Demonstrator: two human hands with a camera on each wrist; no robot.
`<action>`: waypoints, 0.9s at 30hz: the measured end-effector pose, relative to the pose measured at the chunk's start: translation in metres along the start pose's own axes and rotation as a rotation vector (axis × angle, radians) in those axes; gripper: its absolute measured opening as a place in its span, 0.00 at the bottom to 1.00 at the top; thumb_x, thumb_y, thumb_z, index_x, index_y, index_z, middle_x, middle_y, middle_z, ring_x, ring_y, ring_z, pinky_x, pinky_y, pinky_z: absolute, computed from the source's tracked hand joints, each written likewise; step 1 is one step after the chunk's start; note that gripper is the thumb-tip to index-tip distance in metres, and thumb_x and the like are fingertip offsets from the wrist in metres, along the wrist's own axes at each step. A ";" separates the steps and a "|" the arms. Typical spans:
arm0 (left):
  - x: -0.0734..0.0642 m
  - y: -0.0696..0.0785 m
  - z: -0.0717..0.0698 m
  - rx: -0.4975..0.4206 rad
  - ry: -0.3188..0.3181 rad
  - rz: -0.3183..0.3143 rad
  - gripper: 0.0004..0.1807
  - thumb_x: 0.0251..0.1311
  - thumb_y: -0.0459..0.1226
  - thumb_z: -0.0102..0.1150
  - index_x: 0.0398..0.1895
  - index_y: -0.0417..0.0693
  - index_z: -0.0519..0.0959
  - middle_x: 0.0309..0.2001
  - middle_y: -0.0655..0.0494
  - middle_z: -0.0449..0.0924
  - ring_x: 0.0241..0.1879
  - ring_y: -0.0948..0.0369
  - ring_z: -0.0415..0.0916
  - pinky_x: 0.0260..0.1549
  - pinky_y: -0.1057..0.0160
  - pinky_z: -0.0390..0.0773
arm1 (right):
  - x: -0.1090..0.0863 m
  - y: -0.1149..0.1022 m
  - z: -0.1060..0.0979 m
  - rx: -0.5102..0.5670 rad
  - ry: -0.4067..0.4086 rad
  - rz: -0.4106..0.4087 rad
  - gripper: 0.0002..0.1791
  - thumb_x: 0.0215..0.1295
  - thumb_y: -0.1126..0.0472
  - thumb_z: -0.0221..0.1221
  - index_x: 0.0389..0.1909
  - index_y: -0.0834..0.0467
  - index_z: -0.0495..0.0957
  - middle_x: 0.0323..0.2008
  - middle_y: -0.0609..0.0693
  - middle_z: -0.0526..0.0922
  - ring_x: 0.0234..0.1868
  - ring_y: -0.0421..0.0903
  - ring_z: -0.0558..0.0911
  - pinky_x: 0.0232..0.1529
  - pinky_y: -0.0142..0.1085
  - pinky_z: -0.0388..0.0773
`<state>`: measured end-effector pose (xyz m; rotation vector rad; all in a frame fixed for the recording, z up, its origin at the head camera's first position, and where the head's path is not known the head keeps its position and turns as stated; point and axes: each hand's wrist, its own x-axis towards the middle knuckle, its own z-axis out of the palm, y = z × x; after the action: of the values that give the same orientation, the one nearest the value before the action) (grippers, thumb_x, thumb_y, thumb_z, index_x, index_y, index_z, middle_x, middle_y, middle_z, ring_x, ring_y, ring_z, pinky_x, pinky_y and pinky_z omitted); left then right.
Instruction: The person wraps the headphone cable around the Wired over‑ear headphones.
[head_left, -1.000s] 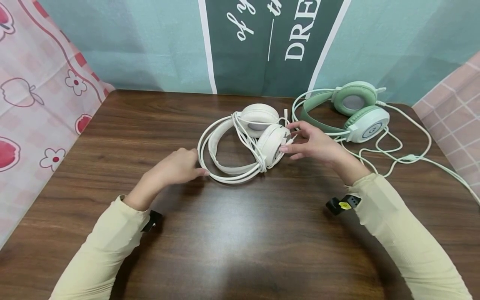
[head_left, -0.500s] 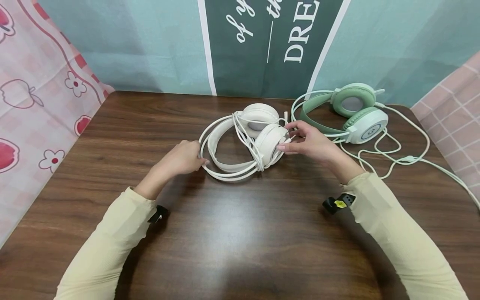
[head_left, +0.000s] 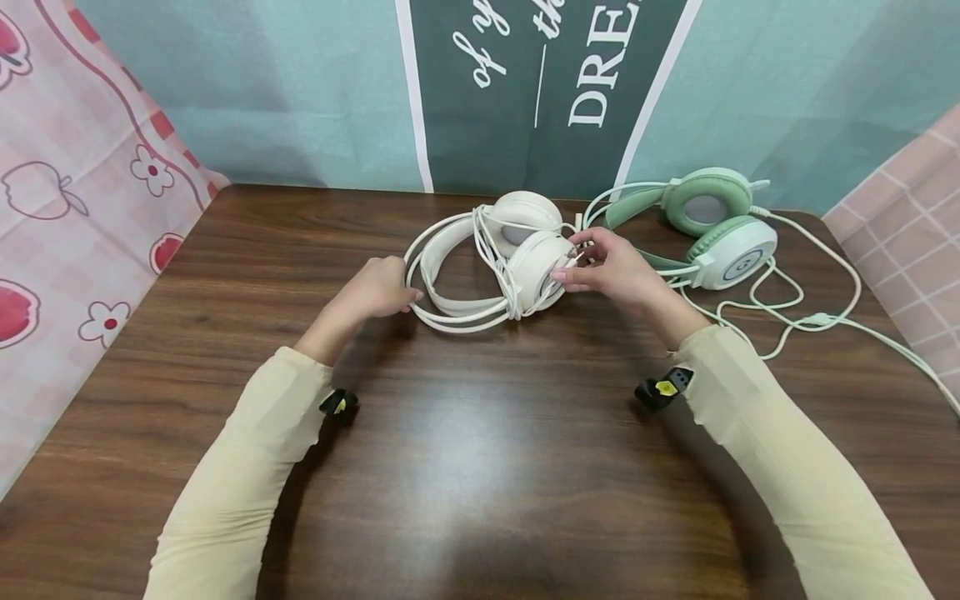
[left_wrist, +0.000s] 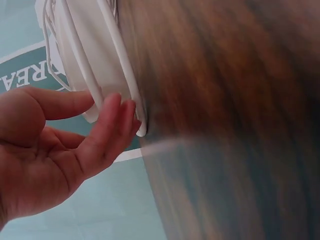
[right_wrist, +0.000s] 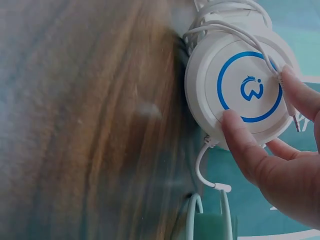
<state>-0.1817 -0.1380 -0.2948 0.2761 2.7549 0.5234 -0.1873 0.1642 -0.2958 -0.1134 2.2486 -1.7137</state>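
Observation:
White headphones [head_left: 538,258], their white cable wound round the frame, are between my two hands at the table's back. My left hand [head_left: 378,287] grips the outer tubes of the headband at its left end. In the left wrist view, the thumb and fingertips of that hand [left_wrist: 65,140] close around one white tube [left_wrist: 127,75]. My right hand [head_left: 611,271] holds the near ear cup from the right. Its fingertips press the cup's outer face [right_wrist: 250,90], marked with a blue ring and logo, beside a dangling cable plug [right_wrist: 290,107].
Green headphones [head_left: 708,200] lie just right of my right hand, their pale cable [head_left: 821,317] trailing to the table's right edge. The brown wooden table [head_left: 465,467] ends at a teal cloth backdrop [head_left: 300,100]. Pink patterned cloth [head_left: 67,250] hangs on the left.
The white headphones have shifted toward the back and slightly right. My left hand has moved the same way and closed round the headband; the right hand has moved slightly back and left.

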 end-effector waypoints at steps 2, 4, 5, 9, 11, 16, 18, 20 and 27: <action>0.005 -0.001 -0.001 0.003 0.020 -0.003 0.11 0.58 0.39 0.54 0.28 0.37 0.75 0.23 0.50 0.79 0.30 0.53 0.74 0.32 0.59 0.70 | 0.005 0.000 -0.001 -0.010 0.016 0.016 0.30 0.53 0.72 0.61 0.56 0.66 0.58 0.43 0.59 0.62 0.33 0.43 0.77 0.44 0.40 0.77; 0.010 -0.001 -0.001 0.002 0.038 -0.004 0.12 0.58 0.39 0.53 0.29 0.36 0.74 0.26 0.47 0.76 0.31 0.51 0.71 0.33 0.57 0.71 | 0.009 -0.001 -0.001 -0.023 0.032 0.028 0.31 0.54 0.70 0.61 0.56 0.65 0.58 0.45 0.58 0.62 0.34 0.44 0.77 0.45 0.41 0.76; 0.012 -0.001 -0.002 -0.004 0.045 -0.008 0.12 0.58 0.39 0.53 0.30 0.35 0.73 0.27 0.45 0.74 0.31 0.51 0.70 0.34 0.56 0.71 | 0.011 -0.002 -0.001 -0.031 0.040 0.030 0.31 0.54 0.69 0.62 0.57 0.65 0.58 0.45 0.58 0.62 0.34 0.44 0.78 0.45 0.42 0.76; 0.020 -0.003 -0.002 -0.060 0.064 -0.022 0.13 0.61 0.38 0.50 0.36 0.32 0.71 0.29 0.44 0.70 0.31 0.50 0.68 0.34 0.56 0.70 | 0.019 -0.004 0.000 -0.061 0.069 0.037 0.31 0.54 0.67 0.62 0.57 0.64 0.59 0.45 0.57 0.63 0.33 0.44 0.79 0.46 0.44 0.75; 0.023 -0.004 -0.002 -0.106 0.081 -0.036 0.12 0.62 0.37 0.48 0.35 0.33 0.70 0.27 0.46 0.68 0.29 0.52 0.67 0.31 0.58 0.69 | 0.024 -0.005 0.000 -0.069 0.077 0.037 0.31 0.54 0.67 0.62 0.57 0.64 0.59 0.44 0.57 0.63 0.33 0.44 0.79 0.47 0.44 0.75; 0.028 -0.006 -0.002 -0.166 0.113 -0.040 0.11 0.62 0.36 0.47 0.34 0.33 0.69 0.27 0.46 0.67 0.30 0.51 0.66 0.31 0.58 0.68 | 0.036 -0.008 0.000 -0.108 0.090 0.043 0.32 0.55 0.66 0.61 0.59 0.65 0.57 0.44 0.58 0.62 0.35 0.45 0.78 0.46 0.41 0.76; 0.030 -0.006 -0.003 -0.171 0.098 -0.033 0.16 0.63 0.37 0.46 0.43 0.29 0.69 0.35 0.40 0.70 0.37 0.49 0.68 0.37 0.55 0.69 | 0.040 -0.009 0.000 -0.131 0.098 0.053 0.33 0.55 0.65 0.61 0.59 0.65 0.57 0.45 0.58 0.62 0.36 0.46 0.78 0.46 0.41 0.75; 0.033 -0.006 -0.004 -0.185 0.073 -0.033 0.24 0.64 0.37 0.45 0.55 0.25 0.63 0.49 0.34 0.69 0.49 0.46 0.67 0.48 0.53 0.68 | 0.042 -0.010 0.000 -0.150 0.102 0.061 0.34 0.55 0.64 0.62 0.60 0.64 0.57 0.46 0.58 0.62 0.38 0.47 0.78 0.47 0.43 0.75; 0.035 -0.006 -0.006 -0.238 0.019 -0.043 0.35 0.66 0.39 0.42 0.67 0.27 0.42 0.67 0.33 0.46 0.67 0.45 0.45 0.63 0.52 0.51 | 0.046 -0.011 0.000 -0.154 0.105 0.067 0.33 0.55 0.62 0.62 0.59 0.63 0.57 0.47 0.58 0.62 0.38 0.48 0.80 0.49 0.45 0.73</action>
<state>-0.2171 -0.1373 -0.3015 0.1546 2.6751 0.8365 -0.2322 0.1496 -0.2940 0.0188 2.4306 -1.5450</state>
